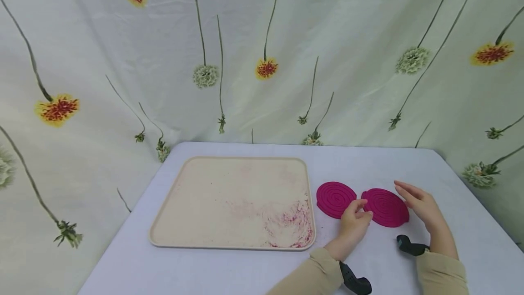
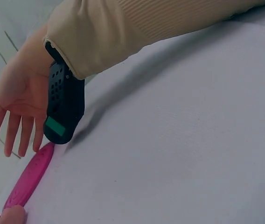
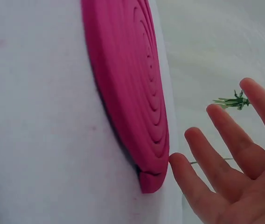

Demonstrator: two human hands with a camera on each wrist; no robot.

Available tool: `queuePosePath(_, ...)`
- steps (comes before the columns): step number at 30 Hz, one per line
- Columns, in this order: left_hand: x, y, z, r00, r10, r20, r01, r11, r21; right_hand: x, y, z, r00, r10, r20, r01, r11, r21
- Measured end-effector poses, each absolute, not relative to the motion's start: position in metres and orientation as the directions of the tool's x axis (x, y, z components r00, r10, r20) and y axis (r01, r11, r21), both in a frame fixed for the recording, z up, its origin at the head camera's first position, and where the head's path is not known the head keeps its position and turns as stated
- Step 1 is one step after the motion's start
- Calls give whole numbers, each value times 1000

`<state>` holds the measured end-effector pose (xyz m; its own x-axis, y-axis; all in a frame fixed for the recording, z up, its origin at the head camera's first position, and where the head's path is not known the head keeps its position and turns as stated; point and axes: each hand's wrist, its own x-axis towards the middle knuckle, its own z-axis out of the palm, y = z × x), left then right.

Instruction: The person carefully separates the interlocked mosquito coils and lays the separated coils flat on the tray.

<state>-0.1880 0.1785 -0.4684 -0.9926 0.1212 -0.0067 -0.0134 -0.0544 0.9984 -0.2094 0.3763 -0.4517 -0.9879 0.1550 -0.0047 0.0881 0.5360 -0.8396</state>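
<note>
Two flat magenta spiral coils, which look like rolled clay or dough, lie side by side on the white-covered table. My left hand (image 1: 353, 226) is between them, its fingers at the near left edge of the right coil (image 1: 385, 207). The left coil (image 1: 333, 198) is partly hidden behind that hand. In the left wrist view, left fingertips (image 2: 12, 215) overlap the end of a coil (image 2: 32, 175). My right hand (image 1: 425, 208) is spread at the right coil's right side, nothing in its grasp. In the right wrist view its fingers (image 3: 230, 126) are extended beside the coil (image 3: 130, 93).
A beige rectangular tray (image 1: 229, 199) with magenta smears at its lower right lies left of the coils. Black devices (image 1: 355, 280) are strapped to both wrists. A flower-printed cloth (image 1: 245, 35) hangs behind the white table (image 1: 368, 163).
</note>
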Motion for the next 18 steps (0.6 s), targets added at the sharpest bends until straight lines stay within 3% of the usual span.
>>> queuePosePath(4, -189, 183, -474, -985, 165, -54, -66, -68, 996, -201, 370, -442, -986, 164, -11, 101, 551, -828)
queuePosePath(12, -189, 185, -474, -980, 185, -73, -115, -227, 967, -202, 377, -450, -989, 145, -24, 100, 544, -833)
queuePosePath(18, -188, 188, -475, -994, 87, -69, -85, -191, 978, -204, 380, -455, -980, 182, -84, 156, 429, -890)
